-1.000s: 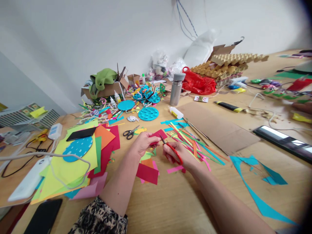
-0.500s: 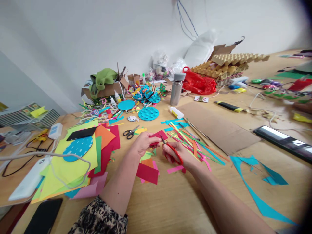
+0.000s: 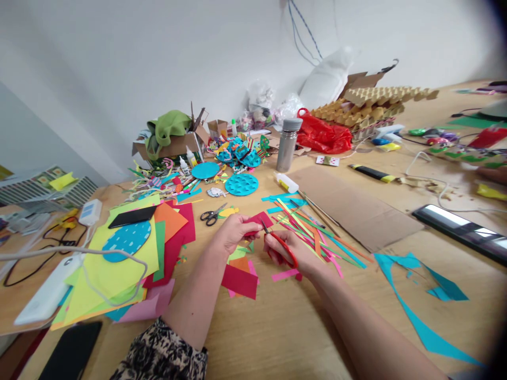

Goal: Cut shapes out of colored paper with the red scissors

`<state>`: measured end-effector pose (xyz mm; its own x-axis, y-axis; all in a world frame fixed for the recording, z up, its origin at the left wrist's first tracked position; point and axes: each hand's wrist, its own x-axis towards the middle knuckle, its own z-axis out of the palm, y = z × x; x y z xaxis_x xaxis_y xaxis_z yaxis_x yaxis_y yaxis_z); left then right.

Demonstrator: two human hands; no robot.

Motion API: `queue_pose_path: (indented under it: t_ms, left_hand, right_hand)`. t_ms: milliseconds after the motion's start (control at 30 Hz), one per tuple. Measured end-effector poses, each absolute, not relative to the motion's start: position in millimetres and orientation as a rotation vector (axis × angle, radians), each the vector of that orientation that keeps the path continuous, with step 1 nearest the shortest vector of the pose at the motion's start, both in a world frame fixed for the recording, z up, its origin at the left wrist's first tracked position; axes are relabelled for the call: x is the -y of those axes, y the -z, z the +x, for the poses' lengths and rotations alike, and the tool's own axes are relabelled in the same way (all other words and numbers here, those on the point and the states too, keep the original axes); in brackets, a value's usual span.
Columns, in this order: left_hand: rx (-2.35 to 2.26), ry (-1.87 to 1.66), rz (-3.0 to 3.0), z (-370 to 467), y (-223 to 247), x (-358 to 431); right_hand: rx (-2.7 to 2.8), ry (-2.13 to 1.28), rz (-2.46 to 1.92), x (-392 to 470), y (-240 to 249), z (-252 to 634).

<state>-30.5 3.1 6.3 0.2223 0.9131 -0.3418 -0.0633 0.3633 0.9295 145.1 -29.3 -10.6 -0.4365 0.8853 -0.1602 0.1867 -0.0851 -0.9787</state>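
Between the thumb and fingers of my left hand (image 3: pixel 234 232) is a small piece of red paper (image 3: pixel 259 219). My right hand (image 3: pixel 288 247) grips red-handled scissors (image 3: pixel 285 248), whose blades meet the edge of that paper. Under and beside my hands lie paper offcuts: a larger red piece (image 3: pixel 241 282), an orange scrap (image 3: pixel 239 264) and a pink strip (image 3: pixel 284 275). To the right of the scissors, many thin coloured paper strips (image 3: pixel 312 232) are heaped. Dark-handled scissors (image 3: pixel 213 214) rest beyond my left hand.
Coloured paper sheets (image 3: pixel 134 279) with a black phone (image 3: pixel 132 216) on top are stacked at left. A steel bottle (image 3: pixel 288 145), a glue bottle (image 3: pixel 287 182) and blue discs (image 3: pixel 241 184) stand or lie further back. Cardboard (image 3: pixel 352 206) and blue offcuts (image 3: pixel 412 311) lie at right.
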Motion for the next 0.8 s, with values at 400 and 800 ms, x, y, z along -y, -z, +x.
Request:
queue_pose_path:
  t_ms: [400, 800]
  left_hand:
    - [-1.131, -0.816, 0.95, -30.6, -8.9, -2.0]
    - [-1.128, -0.831, 0.965, -31.6, -4.9, -3.1]
  right_hand:
    - [1.619, -1.584, -1.156, 29.9, 9.1, 145.1]
    - [1.562, -1.607, -1.172, 29.1, 8.3, 144.8]
